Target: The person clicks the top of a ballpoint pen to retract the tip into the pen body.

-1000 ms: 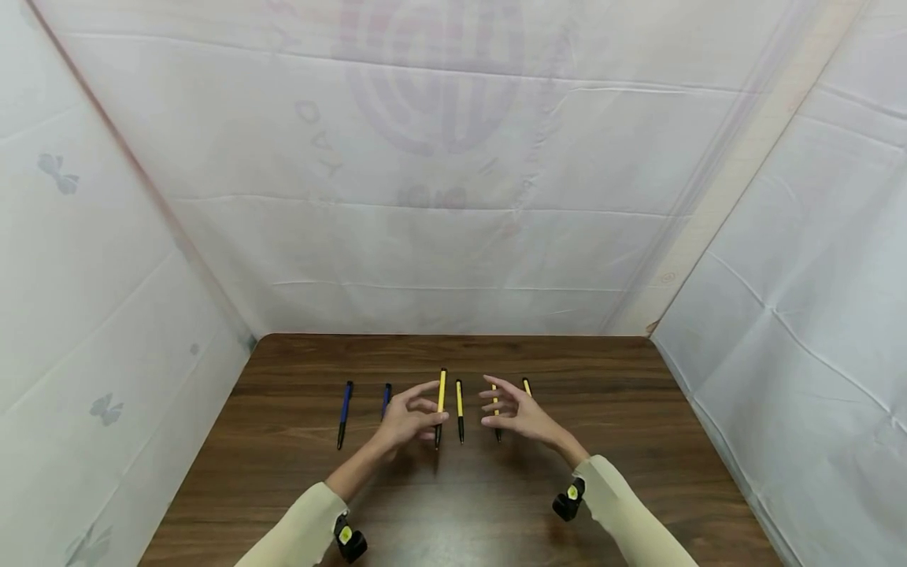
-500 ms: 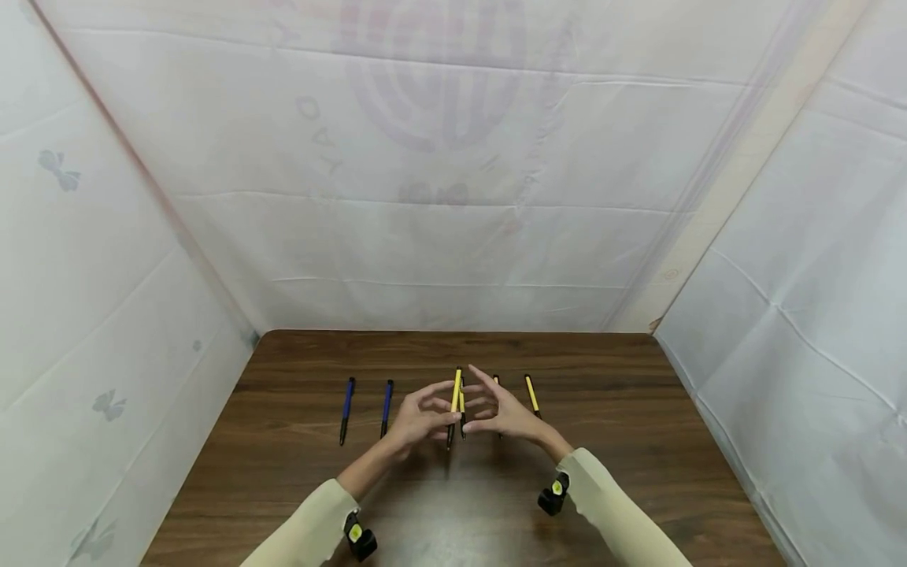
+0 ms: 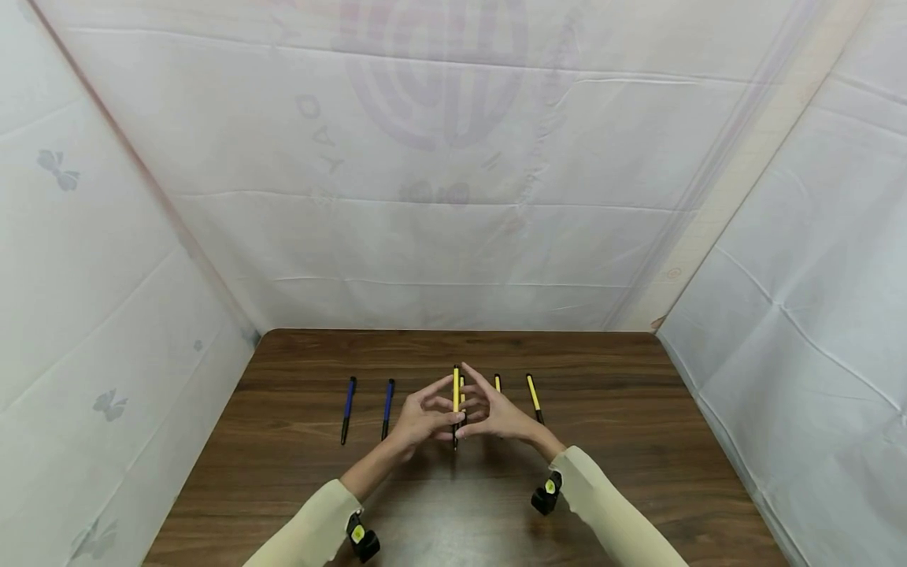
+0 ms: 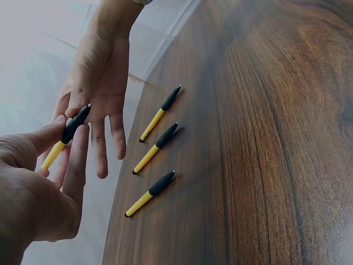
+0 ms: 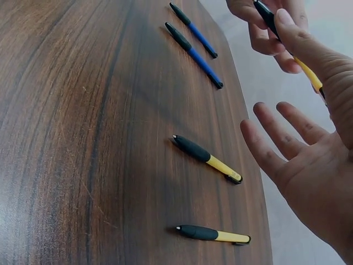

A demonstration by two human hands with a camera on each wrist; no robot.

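Left hand: left hand (image 3: pixel 418 419) pinches a yellow pen (image 3: pixel 456 394), lifted over the table (image 3: pixel 298 441), frame centre.
Right hand: right hand (image 3: pixel 499 416) touches that pen with its thumb, fingers spread.
Table pens: three yellow pens (image 4: pixel 157 143) lie behind the hands.
Blue pens: two (image 3: pixel 367 408), centre left.

Bright, even light; wide-angle bending at edges, soft shadows

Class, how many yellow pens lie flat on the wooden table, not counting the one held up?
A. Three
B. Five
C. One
A: in the left wrist view three yellow pens lie side by side on the table, while the left hand pinches a fourth.
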